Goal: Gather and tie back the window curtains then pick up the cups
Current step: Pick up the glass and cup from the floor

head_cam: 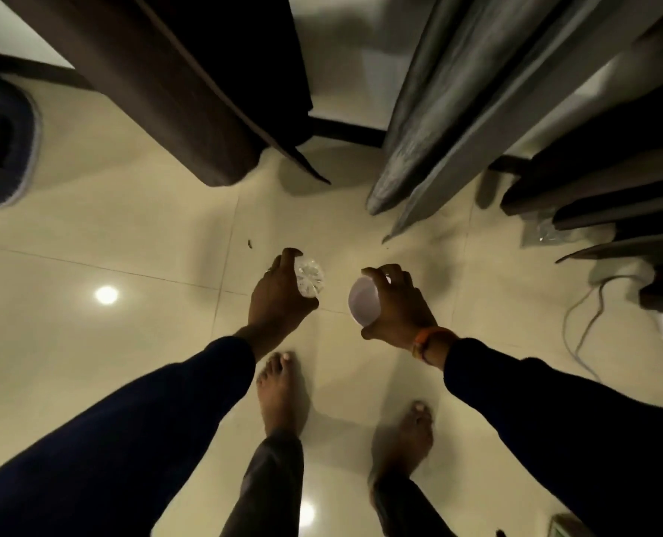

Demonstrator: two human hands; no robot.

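Note:
I look straight down at a cream tiled floor. My left hand point(277, 296) is closed around a clear ribbed plastic cup point(310, 279), seen from its end. My right hand point(397, 308) grips a white cup point(364, 302) by the rim, its open mouth facing up at me. Both cups are held above the floor, a short gap apart. A dark brown curtain point(190, 91) hangs at the upper left and a grey pleated curtain point(457, 110) at the upper right, both bunched into narrow columns. No tie is visible on either.
My bare feet point(279, 393) stand just below the hands. A dark blue bin-like object point(0, 145) sits at the far left. Dark furniture edges point(612, 195) and a grey cable point(581, 323) lie at the right. A small scrap of debris point(249, 244) lies on the tiles.

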